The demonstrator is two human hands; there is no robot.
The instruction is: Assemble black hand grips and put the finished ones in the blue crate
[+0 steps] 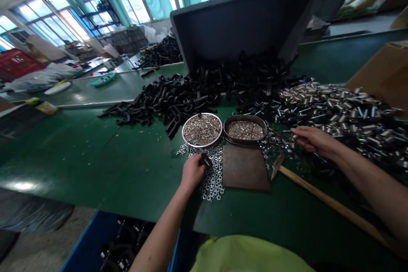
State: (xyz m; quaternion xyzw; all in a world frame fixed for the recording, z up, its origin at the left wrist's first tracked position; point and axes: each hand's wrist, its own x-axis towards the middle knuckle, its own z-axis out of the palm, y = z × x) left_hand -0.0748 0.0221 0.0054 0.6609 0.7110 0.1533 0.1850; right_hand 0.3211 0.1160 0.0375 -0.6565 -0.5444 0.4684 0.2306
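My left hand [192, 171] is closed around a small black plastic part [205, 160], just left of a spread of metal nuts [214, 180]. At the right, my right hand [310, 139] pinches what looks like a thin metal bolt [287, 131], its tip pointing left. Below that hand lies a hammer [318, 192] with a wooden handle, its head beside a flat brown metal plate [245, 167]. A round white-rimmed dish [184, 135] of small metal pins and an oval tin [245, 140] of tiny metal pieces stand behind the plate.
Black plastic parts [172, 95] are heaped across the back, spilling from a large tilted grey bin [245, 2]. Metal sleeves and bolts [353, 114] cover the right side, near a cardboard box [379, 72]. A blue crate [87, 238] with black parts sits below the green table's [127, 165] front edge.
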